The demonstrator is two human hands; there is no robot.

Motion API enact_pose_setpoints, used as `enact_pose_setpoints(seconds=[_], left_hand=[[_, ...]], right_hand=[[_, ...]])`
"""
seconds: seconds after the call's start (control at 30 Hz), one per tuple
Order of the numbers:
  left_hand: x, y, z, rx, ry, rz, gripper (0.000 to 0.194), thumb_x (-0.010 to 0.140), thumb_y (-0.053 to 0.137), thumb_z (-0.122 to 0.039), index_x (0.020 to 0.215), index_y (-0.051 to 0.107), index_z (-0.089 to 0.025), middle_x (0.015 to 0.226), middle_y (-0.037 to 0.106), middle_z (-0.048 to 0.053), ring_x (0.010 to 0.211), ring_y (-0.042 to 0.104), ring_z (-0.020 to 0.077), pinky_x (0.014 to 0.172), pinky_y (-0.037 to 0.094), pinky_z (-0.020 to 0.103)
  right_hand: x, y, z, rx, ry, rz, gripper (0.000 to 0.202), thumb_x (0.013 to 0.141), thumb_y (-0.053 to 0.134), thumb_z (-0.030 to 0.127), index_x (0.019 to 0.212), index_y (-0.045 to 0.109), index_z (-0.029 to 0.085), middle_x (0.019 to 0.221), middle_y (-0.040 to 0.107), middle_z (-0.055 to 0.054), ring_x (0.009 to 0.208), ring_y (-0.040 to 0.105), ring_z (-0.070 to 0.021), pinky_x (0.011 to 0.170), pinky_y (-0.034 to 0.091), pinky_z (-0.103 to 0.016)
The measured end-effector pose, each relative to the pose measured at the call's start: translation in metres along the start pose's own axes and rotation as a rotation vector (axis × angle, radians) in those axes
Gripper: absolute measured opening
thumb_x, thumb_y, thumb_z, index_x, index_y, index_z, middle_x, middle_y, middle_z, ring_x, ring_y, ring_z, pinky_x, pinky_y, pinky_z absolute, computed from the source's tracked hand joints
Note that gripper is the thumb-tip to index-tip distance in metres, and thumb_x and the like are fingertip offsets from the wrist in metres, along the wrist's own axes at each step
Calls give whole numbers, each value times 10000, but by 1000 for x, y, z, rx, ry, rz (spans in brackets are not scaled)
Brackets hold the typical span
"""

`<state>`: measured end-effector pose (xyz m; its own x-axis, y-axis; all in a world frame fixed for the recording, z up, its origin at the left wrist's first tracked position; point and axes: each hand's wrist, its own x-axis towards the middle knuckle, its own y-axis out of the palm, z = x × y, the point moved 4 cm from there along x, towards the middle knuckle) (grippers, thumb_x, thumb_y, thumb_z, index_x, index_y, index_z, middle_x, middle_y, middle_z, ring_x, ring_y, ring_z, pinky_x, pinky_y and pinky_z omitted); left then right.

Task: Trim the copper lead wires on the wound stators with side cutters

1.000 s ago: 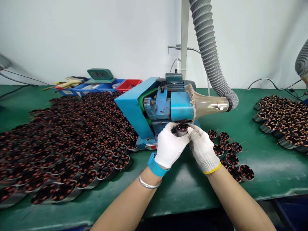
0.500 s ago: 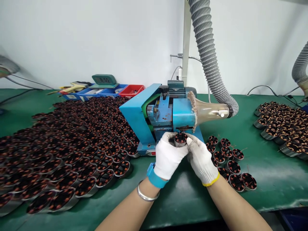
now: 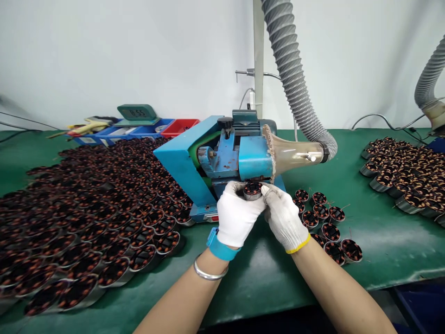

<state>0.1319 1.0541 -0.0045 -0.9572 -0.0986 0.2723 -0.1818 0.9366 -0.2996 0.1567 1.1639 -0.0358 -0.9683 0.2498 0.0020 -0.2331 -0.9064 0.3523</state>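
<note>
My left hand [image 3: 239,213], in a white glove with a blue watch strap at the wrist, is closed round a small motor stator [image 3: 252,190]. The stator has a silver metal ring and a dark core with copper-coloured windings, and its open face is turned up. My right hand [image 3: 283,215], in a white glove with a yellow cuff, pinches at the stator's right side; the exact grip of its fingertips is partly hidden. Both hands hold the stator at the front of a blue belt-driven machine [image 3: 255,157], right under its housing. Whether stator and machine touch, I cannot tell.
Many stators [image 3: 114,218] cover the left of the green table [image 3: 382,241]. A small group of stators [image 3: 321,211] stands right of my hands, another batch [image 3: 410,171] farther right. A clear funnel [image 3: 295,155] joins a grey hose [image 3: 288,60]. Blue bins [image 3: 132,133] and a clock [image 3: 137,112] stand behind.
Both hands have brought the stator slightly up and closer to the machine's housing. The camera view has shifted a little, so the whole scene sits farther left and higher.
</note>
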Motion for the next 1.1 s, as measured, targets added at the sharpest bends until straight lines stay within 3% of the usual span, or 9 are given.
enact_pose_setpoints(seconds=[0.17, 0.4, 0.57, 0.87, 1.0, 1.1], left_hand=[[1, 1, -4, 29, 1, 4, 351, 554, 758, -410, 747, 544, -211, 709, 676, 24, 692, 667, 221, 633, 507, 303], [2, 2, -1, 34, 3, 23, 365, 559, 752, -418, 776, 542, -211, 750, 681, 37, 727, 670, 230, 648, 510, 312], [1, 0, 2, 14, 19, 60, 381, 564, 762, -421, 799, 552, -208, 750, 690, 40, 714, 673, 229, 635, 508, 309], [8, 2, 4, 22, 29, 60, 379, 586, 777, -426, 794, 550, -205, 744, 696, 43, 728, 686, 238, 618, 511, 303], [-6, 1, 10, -77, 34, 74, 384, 595, 790, -383, 858, 587, -189, 811, 708, 62, 774, 689, 246, 692, 539, 339], [-25, -2, 19, -338, 87, 86, 476, 574, 825, -317, 973, 601, -186, 919, 711, 68, 850, 690, 238, 790, 553, 347]], right_hand=[[3, -1, -5, 62, -47, 26, 377, 814, 638, 475, 1045, 690, 182, 940, 720, -52, 892, 659, -217, 835, 534, -335], [4, -1, -8, 136, -75, 47, 350, 811, 657, 462, 1032, 687, 192, 978, 723, -53, 956, 656, -222, 919, 508, -346], [0, -2, -13, 77, -60, 18, 451, 816, 641, 515, 1126, 658, 188, 981, 721, -71, 851, 664, -226, 763, 551, -343], [5, 4, -10, 24, -77, 8, 428, 824, 582, 532, 1095, 643, 206, 938, 724, -68, 839, 673, -240, 698, 557, -349], [-11, 0, -12, -9, -135, -41, 402, 865, 578, 474, 1148, 619, 192, 1038, 703, -88, 966, 658, -246, 866, 536, -383], [-34, -3, -6, -162, -339, -52, 345, 889, 572, 404, 1164, 609, 198, 1120, 653, -99, 1065, 618, -245, 957, 495, -394]])
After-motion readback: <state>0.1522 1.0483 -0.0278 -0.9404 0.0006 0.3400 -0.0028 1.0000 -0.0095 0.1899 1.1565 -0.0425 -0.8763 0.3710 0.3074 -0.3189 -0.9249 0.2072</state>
